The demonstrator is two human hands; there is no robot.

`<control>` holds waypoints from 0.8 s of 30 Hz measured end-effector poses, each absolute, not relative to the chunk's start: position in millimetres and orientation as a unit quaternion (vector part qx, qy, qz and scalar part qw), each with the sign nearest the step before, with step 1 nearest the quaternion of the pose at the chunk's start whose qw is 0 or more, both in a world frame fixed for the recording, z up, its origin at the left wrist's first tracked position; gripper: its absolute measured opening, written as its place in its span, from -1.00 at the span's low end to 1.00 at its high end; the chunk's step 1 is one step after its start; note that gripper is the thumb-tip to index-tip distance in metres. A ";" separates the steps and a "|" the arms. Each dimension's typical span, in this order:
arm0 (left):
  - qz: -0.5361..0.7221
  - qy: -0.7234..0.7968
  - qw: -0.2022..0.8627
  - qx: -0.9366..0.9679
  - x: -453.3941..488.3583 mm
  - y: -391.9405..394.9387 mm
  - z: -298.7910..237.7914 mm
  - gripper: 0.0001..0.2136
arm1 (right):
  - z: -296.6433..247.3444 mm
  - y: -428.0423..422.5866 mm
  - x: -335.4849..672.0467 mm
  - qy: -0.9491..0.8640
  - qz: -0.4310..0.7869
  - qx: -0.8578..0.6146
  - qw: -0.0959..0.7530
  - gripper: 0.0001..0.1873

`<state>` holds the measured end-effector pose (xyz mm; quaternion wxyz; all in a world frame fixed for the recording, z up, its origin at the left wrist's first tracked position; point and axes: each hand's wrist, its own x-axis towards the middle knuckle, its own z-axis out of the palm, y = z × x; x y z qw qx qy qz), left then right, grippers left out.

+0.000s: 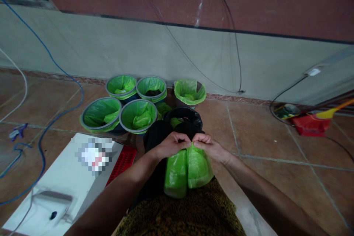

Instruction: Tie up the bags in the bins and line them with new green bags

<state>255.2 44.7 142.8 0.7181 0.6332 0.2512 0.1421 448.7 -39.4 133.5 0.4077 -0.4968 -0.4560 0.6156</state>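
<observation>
Over my lap, my left hand [174,143] and my right hand [207,143] meet with thumbs and fingers pinched on the top edge of a green plastic bag [198,167]. The bag hangs below my right hand, folded and crinkled. Beside it, under my left hand, lies a roll-shaped bundle of the same green plastic [175,175]; I cannot tell whether the two are joined. Just beyond my hands stands a black bin [197,116] with some green plastic inside.
Several bins with green liners stand by the wall, among them a near-left bin [83,116] and a back-right bin [190,97]. A white box-like appliance [63,177] and a red crate [124,160] are at left. A blue hose [41,147] crosses the floor. A red dustpan [311,124] lies right.
</observation>
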 end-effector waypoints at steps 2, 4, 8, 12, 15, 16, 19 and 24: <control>0.152 0.253 0.726 0.622 252.2 43.9 141.7 -0.74 | 131.9 -41.7 447.3 -0.436 0.617 -0.498 0.426 -0.59; 0.175 0.261 0.734 0.603 248.2 43.6 140.7 -0.72 | 129.1 -44.0 446.5 -0.402 0.614 -0.499 0.460 -0.58; 0.180 0.269 0.724 0.609 245.1 43.9 142.0 -0.70 | 126.2 -44.2 447.7 -0.381 0.609 -0.509 0.474 -0.60; 0.157 0.259 0.693 0.655 248.3 45.7 147.2 -0.69 | 135.8 -38.7 454.6 -0.407 0.615 -0.518 0.433 -0.57; 0.115 0.247 0.693 0.667 249.9 50.0 150.8 -0.62 | 147.0 -36.3 465.4 -0.439 0.622 -0.516 0.393 -0.49; 0.092 0.245 0.685 0.680 251.0 52.3 152.2 -0.60 | 150.0 -36.2 469.5 -0.457 0.626 -0.514 0.369 -0.48; 0.004 0.246 0.614 0.749 259.2 59.4 158.9 -0.51 | 153.9 -36.4 480.2 -0.510 0.635 -0.499 0.295 -0.45; -0.121 0.263 0.460 0.839 281.7 62.4 174.8 -0.63 | 151.4 -35.2 487.2 -0.551 0.619 -0.516 0.215 -0.61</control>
